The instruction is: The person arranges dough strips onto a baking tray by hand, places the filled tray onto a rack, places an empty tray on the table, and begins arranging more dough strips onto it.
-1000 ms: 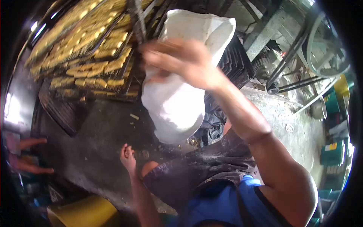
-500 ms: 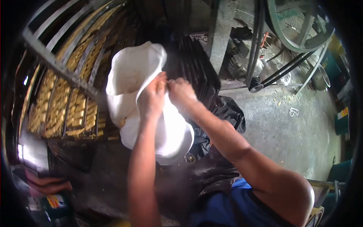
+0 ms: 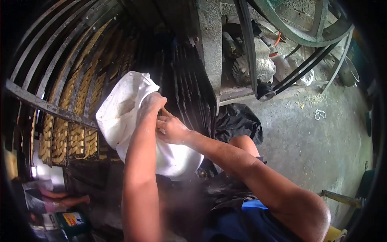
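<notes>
A large white sack [image 3: 117, 108] stands in front of me, its crumpled mouth gathered toward my hands. My left hand [image 3: 150, 103] is closed on the sack's rim, with some of the fingers hidden by the cloth. Just below and to the right, my right hand [image 3: 173, 128] presses its bent fingers together at the sack's side, close to my left hand. The fingertips seem to pinch the sack's edge. The lower part of the sack bulges below my wrists and shines in bright light.
On the left is a metal rack [image 3: 50, 111] with slatted trays of yellowish braided pieces. Dark stacked trays [image 3: 191, 90] stand behind the sack. A belt-driven wheel [image 3: 310, 42] and motor are at upper right. Black plastic [image 3: 238, 123] lies on the concrete floor [image 3: 306, 141]. Another person's arm [image 3: 66, 201] shows at lower left.
The sack's wide-open mouth has narrowed and folded over. Both hands and the sack sit lower and further left in view, as the camera has also shifted.
</notes>
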Tool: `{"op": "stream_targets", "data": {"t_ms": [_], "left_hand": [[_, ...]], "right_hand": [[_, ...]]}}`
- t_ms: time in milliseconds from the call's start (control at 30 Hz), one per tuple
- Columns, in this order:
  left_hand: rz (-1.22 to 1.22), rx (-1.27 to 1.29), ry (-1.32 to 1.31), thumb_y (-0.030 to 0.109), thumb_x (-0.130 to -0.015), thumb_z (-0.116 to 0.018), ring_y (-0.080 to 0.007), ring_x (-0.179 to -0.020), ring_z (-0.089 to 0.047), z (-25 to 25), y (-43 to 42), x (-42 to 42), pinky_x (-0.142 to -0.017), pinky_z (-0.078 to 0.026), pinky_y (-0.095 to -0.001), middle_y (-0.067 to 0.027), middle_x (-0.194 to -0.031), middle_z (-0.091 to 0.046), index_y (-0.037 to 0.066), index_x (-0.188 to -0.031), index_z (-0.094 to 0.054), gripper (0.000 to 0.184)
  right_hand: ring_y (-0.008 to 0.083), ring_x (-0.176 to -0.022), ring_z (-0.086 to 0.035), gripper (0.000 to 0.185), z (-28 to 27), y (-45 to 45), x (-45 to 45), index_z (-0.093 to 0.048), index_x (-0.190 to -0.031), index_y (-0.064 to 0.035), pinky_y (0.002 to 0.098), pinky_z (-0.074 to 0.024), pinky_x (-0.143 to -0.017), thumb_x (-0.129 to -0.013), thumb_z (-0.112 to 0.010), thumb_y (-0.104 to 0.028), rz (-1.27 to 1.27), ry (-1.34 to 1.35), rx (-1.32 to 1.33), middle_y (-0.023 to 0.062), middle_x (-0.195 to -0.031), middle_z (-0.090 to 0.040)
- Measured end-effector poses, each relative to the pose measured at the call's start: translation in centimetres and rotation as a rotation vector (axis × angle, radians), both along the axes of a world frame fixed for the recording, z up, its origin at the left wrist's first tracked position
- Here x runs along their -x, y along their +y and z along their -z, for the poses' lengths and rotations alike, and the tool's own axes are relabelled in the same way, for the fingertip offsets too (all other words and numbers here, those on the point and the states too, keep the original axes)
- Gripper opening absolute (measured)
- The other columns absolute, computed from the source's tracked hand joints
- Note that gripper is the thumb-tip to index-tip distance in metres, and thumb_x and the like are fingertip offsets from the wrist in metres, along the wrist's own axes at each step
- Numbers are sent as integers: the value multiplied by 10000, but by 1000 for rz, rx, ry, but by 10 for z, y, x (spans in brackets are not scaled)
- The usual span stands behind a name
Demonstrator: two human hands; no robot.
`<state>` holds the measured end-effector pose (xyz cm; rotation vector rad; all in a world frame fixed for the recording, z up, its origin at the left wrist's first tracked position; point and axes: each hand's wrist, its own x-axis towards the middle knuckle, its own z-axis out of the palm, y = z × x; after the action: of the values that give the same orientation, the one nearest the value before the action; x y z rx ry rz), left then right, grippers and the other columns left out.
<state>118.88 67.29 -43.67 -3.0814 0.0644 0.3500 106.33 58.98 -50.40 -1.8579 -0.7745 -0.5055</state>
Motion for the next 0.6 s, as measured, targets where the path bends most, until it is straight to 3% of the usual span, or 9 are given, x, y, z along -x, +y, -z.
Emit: {"op": "stream_targets", "data": {"t_ms": [67,133,167,233,267,333,433,533,600], "left_hand": [[-82,51,-44,330,-781,-592,-378,-1089,-633,8,1,-2,-950,-475,-436,-234,-1142,-664,25,-1016,-734,410],[-72,56,-79,337,-779,-590,-381,-1098,-627,11,6,3,-957,-469,-436,-238,-1152,-659,14,-1020,-729,427],[-53,60,-109,343,-777,-587,-383,-1107,-621,11,10,4,-963,-463,-436,-242,-1162,-654,2,-1025,-725,444],[-59,27,-84,360,-775,-592,-385,-1112,-617,6,9,2,-971,-457,-434,-246,-1170,-649,-3,-1026,-724,460],[-58,2,-48,377,-773,-597,-387,-1117,-612,6,8,2,-979,-450,-431,-250,-1179,-644,-9,-1026,-723,477],[-50,-9,-55,389,-769,-605,-386,-1119,-610,-7,10,9,-983,-447,-427,-249,-1171,-648,-9,-1022,-724,487],[-87,6,-63,436,-718,-689,-374,-1093,-629,-8,31,2,-965,-462,-407,-254,-1094,-679,-23,-1008,-725,544],[-161,94,-112,317,-684,-741,-358,-1040,-652,-3,45,-6,-943,-474,-384,-236,-1081,-690,-37,-1053,-705,513],[-213,136,-66,337,-688,-727,-360,-1079,-635,1,47,-13,-966,-460,-390,-234,-1109,-682,-23,-1049,-712,510]], "right_hand": [[362,-981,-623,300,5,-5,3,-653,-1023,-32,562,-181,-1194,-726,-628,-63,-44,26,-28,162,-846,-625],[355,-920,-644,255,14,-7,6,-663,-992,-16,494,-339,-1134,-742,-637,-61,-29,70,-191,163,-848,-648],[355,-920,-644,255,19,-8,8,-663,-992,-16,494,-339,-1134,-742,-637,-61,-38,63,-195,163,-848,-648],[338,-914,-668,233,30,-13,15,-671,-1003,4,408,-486,-992,-785,-640,-73,61,293,-267,173,-914,-685],[338,-914,-668,233,38,-15,18,-671,-1003,4,408,-486,-992,-785,-640,-73,52,292,-268,173,-914,-685],[305,-931,-689,261,58,-20,23,-672,-1047,16,362,-545,-849,-814,-656,-101,87,471,-315,175,-968,-704],[240,-915,-703,299,75,-36,33,-661,-1107,25,358,-540,-816,-880,-637,-167,67,649,-296,174,-1023,-703],[244,-956,-696,299,91,-44,32,-659,-1107,25,347,-539,-844,-857,-650,-140,83,763,-281,188,-1026,-706],[273,-1034,-683,345,98,-39,31,-630,-1155,39,344,-533,-897,-850,-659,-119,86,827,-306,203,-1077,-700]]}}
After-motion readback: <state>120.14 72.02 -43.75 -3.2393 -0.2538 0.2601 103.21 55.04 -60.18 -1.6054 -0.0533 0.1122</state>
